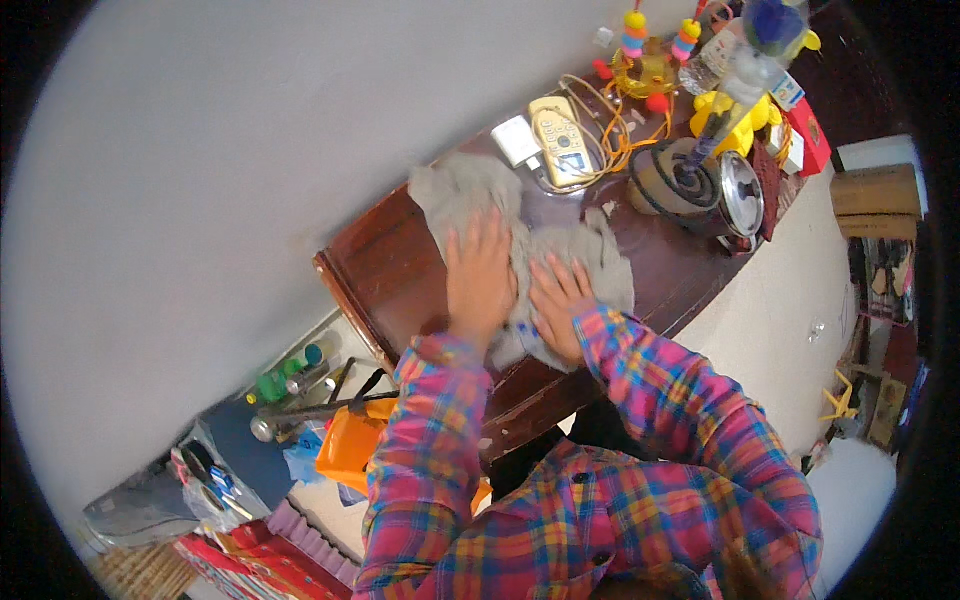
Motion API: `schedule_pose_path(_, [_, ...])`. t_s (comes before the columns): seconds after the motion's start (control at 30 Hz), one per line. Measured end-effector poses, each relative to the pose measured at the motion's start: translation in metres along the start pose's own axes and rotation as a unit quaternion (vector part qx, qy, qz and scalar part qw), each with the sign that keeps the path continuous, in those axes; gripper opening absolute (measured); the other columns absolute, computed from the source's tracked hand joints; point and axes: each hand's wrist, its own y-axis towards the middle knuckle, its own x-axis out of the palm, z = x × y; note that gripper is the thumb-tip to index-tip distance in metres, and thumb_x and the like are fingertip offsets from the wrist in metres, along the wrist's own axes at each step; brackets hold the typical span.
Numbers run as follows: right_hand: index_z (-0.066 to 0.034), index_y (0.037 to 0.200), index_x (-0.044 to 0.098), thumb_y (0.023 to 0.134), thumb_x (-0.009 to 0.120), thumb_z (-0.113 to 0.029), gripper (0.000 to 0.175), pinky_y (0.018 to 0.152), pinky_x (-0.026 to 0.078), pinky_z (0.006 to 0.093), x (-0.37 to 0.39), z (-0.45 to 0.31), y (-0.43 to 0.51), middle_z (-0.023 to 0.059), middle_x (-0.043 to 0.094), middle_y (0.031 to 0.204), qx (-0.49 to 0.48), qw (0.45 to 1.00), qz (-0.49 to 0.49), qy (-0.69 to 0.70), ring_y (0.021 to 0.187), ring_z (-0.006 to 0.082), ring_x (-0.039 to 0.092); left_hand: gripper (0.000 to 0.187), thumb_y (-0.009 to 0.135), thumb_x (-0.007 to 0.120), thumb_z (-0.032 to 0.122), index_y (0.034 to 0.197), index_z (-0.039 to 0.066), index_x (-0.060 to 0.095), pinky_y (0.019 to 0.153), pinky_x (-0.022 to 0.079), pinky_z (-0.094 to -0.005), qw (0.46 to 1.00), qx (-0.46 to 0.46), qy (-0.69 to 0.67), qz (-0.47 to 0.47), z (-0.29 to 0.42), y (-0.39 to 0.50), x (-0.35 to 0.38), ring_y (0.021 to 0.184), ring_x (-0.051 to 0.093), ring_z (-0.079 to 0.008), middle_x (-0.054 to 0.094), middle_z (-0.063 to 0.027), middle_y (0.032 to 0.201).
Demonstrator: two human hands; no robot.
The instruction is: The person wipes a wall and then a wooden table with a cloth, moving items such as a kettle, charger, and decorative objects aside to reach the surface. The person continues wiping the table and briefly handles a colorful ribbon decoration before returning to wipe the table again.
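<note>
A crumpled grey cloth (469, 180) lies spread over a dark red-brown wooden table (390, 262). My left hand (480, 274) rests flat on the cloth's left part, palm down with the fingers pointing away from me. To its right, my right hand (559, 304) presses on the lower right part, fingers slightly spread. Just beyond the cloth lie a white charger plug (514, 141) and a cream cordless handset (559, 135) with a cable looped over it.
At the table's right stand a metal-lidded pot (741, 193), a coiled black object (679, 180), a wrapped artificial flower (772, 30) and a yellow figure (731, 124). A wall borders the far side. An orange bag (352, 442) and bottles (281, 382) are beside the table's left end.
</note>
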Motion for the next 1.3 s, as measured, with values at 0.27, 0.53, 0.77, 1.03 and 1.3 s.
schedule_pose_path(0.27, [-0.0129, 0.118, 0.049, 0.079, 0.054, -0.03, 0.043, 0.1, 0.009, 0.0604, -0.019, 0.014, -0.058, 0.0135, 0.028, 0.136, 0.062, 0.994, -0.086, -0.014, 0.13, 0.0354, 0.014, 0.047, 0.079, 0.048, 0.023, 0.125, 0.012, 0.044, 0.102, 0.019, -0.0481, 0.995, 0.024, -0.083, -0.044, 0.045, -0.061, -0.003, 0.125, 0.03, -0.0255, 0.038, -0.0069, 0.132])
schedule_pose_path(0.53, [-0.0103, 0.12, 0.047, 0.081, 0.051, -0.023, 0.041, 0.1, 0.013, 0.0595, -0.005, -0.033, 0.078, 0.0105, 0.024, 0.14, -0.038, 0.997, 0.068, 0.029, 0.129, 0.0356, 0.015, 0.051, 0.081, 0.049, 0.023, 0.13, 0.016, 0.037, 0.101, 0.017, -0.0519, 0.978, -0.187, 0.068, 0.06, -0.06, -0.017, -0.016, 0.129, 0.021, -0.0312, 0.028, -0.0128, 0.138])
schedule_pose_path(0.77, [-0.0126, 0.115, 0.052, 0.078, 0.055, -0.023, 0.038, 0.1, 0.016, 0.0589, -0.001, -0.005, -0.027, 0.0094, 0.028, 0.138, -0.189, 0.974, -0.097, 0.077, 0.13, 0.0328, 0.015, 0.049, 0.079, 0.047, 0.02, 0.124, 0.003, 0.041, 0.102, 0.014, -0.0528, 0.969, -0.225, 0.059, -0.085, 0.044, -0.131, -0.015, 0.129, 0.02, -0.0341, 0.026, -0.0146, 0.139])
schedule_pose_path(1.03, [-0.0069, 0.115, 0.05, 0.076, 0.054, -0.019, 0.041, 0.101, 0.007, 0.0591, -0.038, 0.061, -0.051, 0.0154, 0.03, 0.135, 0.022, 0.999, -0.039, -0.004, 0.129, 0.0385, 0.015, 0.046, 0.079, 0.05, 0.024, 0.123, 0.01, 0.045, 0.102, 0.015, -0.0514, 0.994, -0.087, -0.072, 0.0, 0.096, -0.038, 0.008, 0.128, 0.024, -0.0289, 0.031, -0.0106, 0.136])
schedule_pose_path(1.3, [-0.0119, 0.119, 0.048, 0.075, 0.056, -0.019, 0.045, 0.099, 0.015, 0.0609, -0.003, -0.003, 0.036, 0.0098, 0.024, 0.139, -0.053, 0.997, 0.049, 0.015, 0.129, 0.0355, 0.015, 0.045, 0.081, 0.048, 0.025, 0.125, 0.015, 0.043, 0.102, 0.016, -0.05, 0.966, -0.233, 0.073, 0.082, -0.006, -0.03, 0.002, 0.128, 0.025, -0.0281, 0.032, -0.0092, 0.136])
